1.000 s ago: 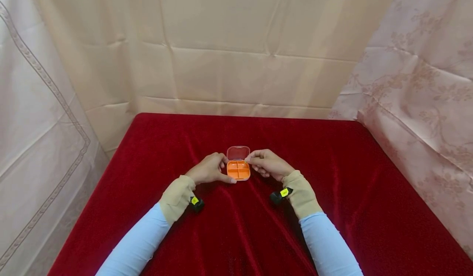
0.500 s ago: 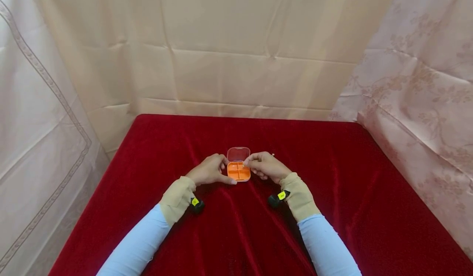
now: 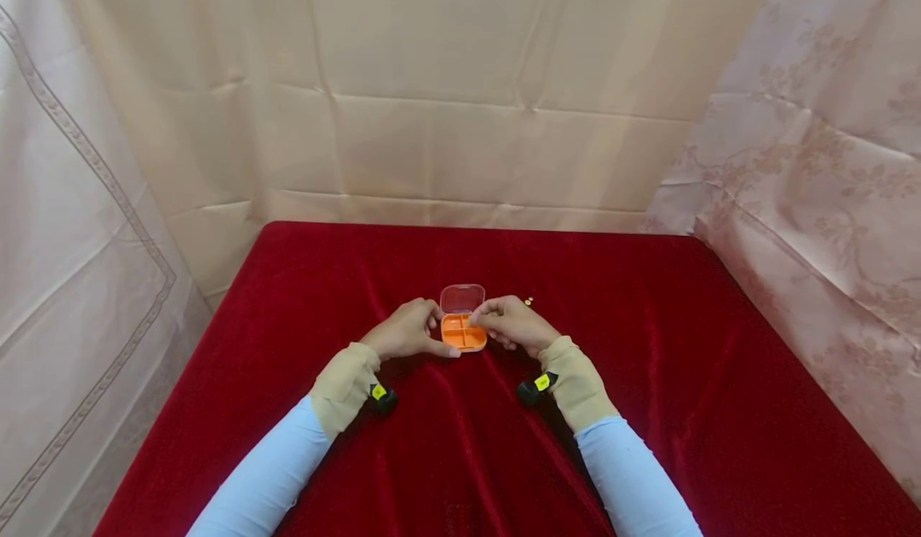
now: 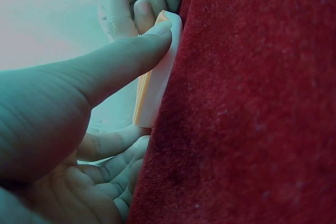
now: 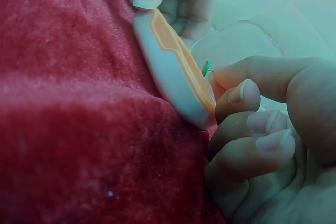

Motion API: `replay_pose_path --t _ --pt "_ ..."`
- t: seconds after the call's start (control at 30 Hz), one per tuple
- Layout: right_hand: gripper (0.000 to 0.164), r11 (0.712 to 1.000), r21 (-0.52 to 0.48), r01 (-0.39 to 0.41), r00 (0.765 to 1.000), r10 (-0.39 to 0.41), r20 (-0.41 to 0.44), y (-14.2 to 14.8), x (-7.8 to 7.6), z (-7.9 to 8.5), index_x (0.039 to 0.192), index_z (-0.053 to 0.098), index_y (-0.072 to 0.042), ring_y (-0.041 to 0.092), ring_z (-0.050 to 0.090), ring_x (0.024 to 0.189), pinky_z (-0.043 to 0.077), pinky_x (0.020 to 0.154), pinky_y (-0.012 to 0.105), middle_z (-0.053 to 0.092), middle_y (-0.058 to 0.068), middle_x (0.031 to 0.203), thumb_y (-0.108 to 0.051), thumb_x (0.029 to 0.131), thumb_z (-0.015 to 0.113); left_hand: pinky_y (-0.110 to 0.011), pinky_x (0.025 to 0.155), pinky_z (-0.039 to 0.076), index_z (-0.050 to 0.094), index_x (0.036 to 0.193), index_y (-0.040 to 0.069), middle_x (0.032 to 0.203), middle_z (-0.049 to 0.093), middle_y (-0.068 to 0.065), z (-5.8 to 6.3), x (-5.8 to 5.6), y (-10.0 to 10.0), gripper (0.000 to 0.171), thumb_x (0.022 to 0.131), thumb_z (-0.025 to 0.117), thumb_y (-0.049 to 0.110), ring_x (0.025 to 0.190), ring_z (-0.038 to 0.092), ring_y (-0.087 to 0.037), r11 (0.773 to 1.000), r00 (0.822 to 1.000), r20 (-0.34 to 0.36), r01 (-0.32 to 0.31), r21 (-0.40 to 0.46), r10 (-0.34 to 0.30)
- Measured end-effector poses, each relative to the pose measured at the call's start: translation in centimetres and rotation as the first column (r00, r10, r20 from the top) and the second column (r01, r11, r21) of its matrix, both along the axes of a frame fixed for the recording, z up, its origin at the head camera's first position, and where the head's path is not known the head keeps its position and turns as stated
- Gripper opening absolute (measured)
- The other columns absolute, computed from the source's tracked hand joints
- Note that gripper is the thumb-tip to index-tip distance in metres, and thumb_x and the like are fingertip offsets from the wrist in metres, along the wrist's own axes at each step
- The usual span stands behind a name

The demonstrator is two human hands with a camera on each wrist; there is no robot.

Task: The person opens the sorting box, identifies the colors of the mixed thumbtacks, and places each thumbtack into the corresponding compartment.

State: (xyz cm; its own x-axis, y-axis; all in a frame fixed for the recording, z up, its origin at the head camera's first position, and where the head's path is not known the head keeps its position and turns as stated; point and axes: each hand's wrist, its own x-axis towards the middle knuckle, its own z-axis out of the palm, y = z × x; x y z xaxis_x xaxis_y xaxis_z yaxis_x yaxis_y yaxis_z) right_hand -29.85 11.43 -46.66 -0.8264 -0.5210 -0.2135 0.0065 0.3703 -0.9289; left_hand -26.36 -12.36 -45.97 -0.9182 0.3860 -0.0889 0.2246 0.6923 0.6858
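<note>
A small pill box [image 3: 463, 332] with an orange four-way divided tray and a white base rests on the red cloth. Its clear lid [image 3: 463, 298] stands raised at the back. My left hand [image 3: 408, 331] holds the box from the left, thumb at the front edge and a finger at the far side. Over the tray's back right compartment, my right hand [image 3: 516, 324] pinches a green-headed pin [image 5: 206, 68] between thumb and fingertip; its thin metal shank shows. The left wrist view shows the thumb [image 4: 152, 40] pressed on the box's rim.
Two tiny pale yellow pieces [image 3: 528, 301] lie on the cloth just behind my right hand. Red velvet cloth [image 3: 612, 281] covers the table. Beige curtains [image 3: 460, 105] hang behind it, with patterned curtains at both sides.
My right hand has moved slightly left, from the box's right edge to over the back right compartment. The tiny yellow pieces behind it have come into view. The left hand stays put.
</note>
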Motion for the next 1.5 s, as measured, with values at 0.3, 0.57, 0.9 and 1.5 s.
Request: replay_pose_path --t 0.3,0.57,0.9,1.5 --pt "0.019 0.999 0.032 0.026 1.0 -0.026 -0.013 -0.4 0.2 0.0 0.102 0.067 -0.004 0.012 0.036 0.047 0.03 0.043 0.024 0.045 0.002 0.063 -0.022 0.094 0.064 -0.028 0.073 0.043 0.061 0.107 0.009 0.095 0.054 -0.003 -0.2 -0.1 -0.1 0.062 0.066 0.087 0.047 0.086 0.05 -0.018 1.0 1.0 -0.002 0.005 0.008 -0.004" --pt "0.017 0.997 0.054 0.05 0.999 -0.049 -0.017 -0.7 0.4 0.4 0.103 0.067 -0.005 0.012 0.035 0.048 0.03 0.043 0.024 0.045 0.002 0.062 -0.02 0.095 0.063 -0.028 0.073 0.043 0.061 0.107 0.007 0.095 0.055 -0.004 -0.1 -0.1 -0.2 0.063 0.066 0.087 0.047 0.086 0.051 -0.018 1.0 1.0 -0.022 0.017 0.015 -0.017" --pt "0.03 0.988 0.043 0.152 0.987 -0.149 -0.055 3.6 -1.0 2.0 0.11 0.064 0.0 0.01 0.038 0.051 0.033 0.045 0.024 0.048 0.003 0.069 -0.027 0.095 0.065 -0.027 0.074 0.043 0.061 0.108 0.007 0.093 0.055 -0.003 -0.1 0.0 0.0 0.061 0.067 0.087 0.043 0.086 0.051 -0.017 1.0 0.999 -0.044 0.01 0.002 -0.01" --pt "0.028 0.928 0.255 0.271 0.962 -0.261 -0.075 8.4 -2.2 0.9 0.113 0.061 -0.004 0.011 0.044 0.051 0.039 0.047 0.026 0.058 0.006 0.075 -0.021 0.092 0.068 -0.028 0.075 0.043 0.06 0.108 0.007 0.095 0.055 -0.004 0.2 0.2 0.1 0.061 0.066 0.088 0.042 0.088 0.05 -0.018 1.0 1.0 -0.017 0.001 0.002 -0.001"
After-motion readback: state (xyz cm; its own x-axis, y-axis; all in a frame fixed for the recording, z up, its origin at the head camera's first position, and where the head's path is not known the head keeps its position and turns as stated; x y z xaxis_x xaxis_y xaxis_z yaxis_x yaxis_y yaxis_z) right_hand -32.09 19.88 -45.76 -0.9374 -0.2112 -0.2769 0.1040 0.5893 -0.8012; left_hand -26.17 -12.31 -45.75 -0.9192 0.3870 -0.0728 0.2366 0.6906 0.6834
